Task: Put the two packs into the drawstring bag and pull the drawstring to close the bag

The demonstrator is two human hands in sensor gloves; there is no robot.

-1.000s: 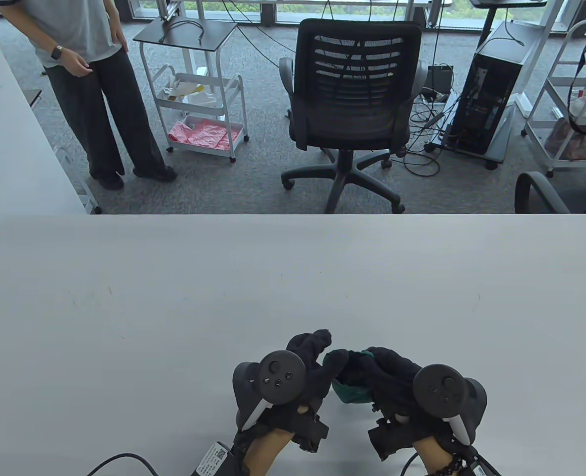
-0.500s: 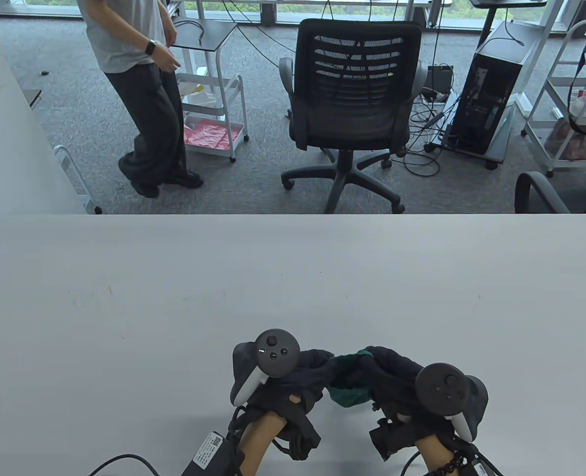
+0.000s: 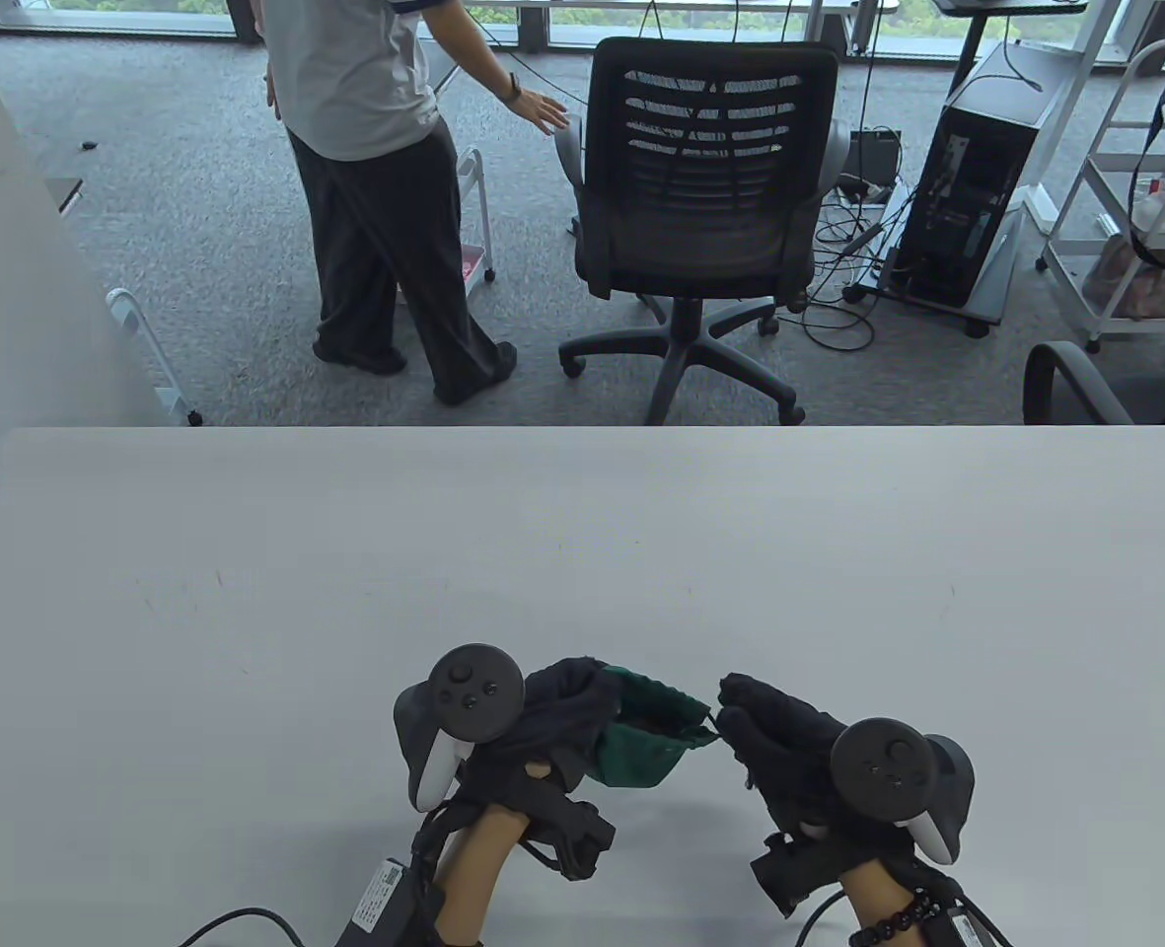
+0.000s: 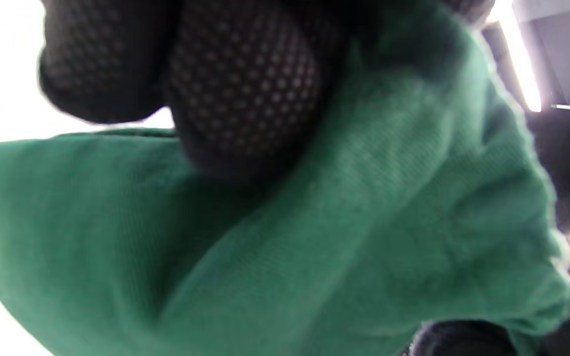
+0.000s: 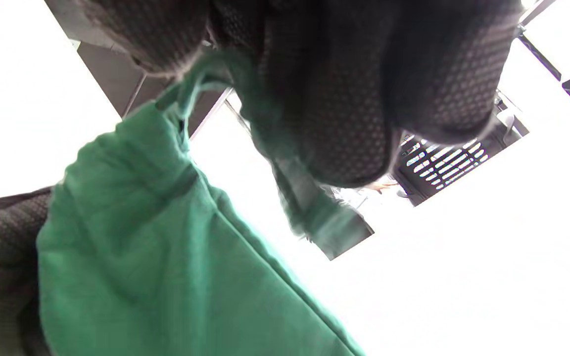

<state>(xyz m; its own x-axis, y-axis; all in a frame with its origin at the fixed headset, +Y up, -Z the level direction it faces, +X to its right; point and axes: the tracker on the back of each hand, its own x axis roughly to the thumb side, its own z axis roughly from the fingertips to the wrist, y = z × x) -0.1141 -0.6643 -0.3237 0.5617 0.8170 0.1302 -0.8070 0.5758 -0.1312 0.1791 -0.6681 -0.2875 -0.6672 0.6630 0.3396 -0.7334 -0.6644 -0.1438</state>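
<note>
A small green drawstring bag (image 3: 646, 740) is held just above the table's near edge between both gloved hands. My left hand (image 3: 567, 705) grips the bag's left side, its fingers (image 4: 245, 94) curled over the green cloth (image 4: 364, 222). My right hand (image 3: 740, 715) pinches the green drawstring (image 5: 201, 84) at the bag's right corner, and the cord (image 3: 705, 728) runs taut to the gathered mouth. The bag (image 5: 156, 247) fills the lower left of the right wrist view. No packs are visible outside the bag.
The grey table (image 3: 582, 552) stretches beyond the hands. Behind its far edge stand a black office chair (image 3: 705, 197), a computer tower (image 3: 977, 178) and white carts (image 3: 1134, 197). A person (image 3: 375, 178) stands by the chair, one hand on its armrest.
Both hands have drawn apart: the left with the bag moved left, the right pulled away to the right on the drawstring. The person in the background walked right towards the chair.
</note>
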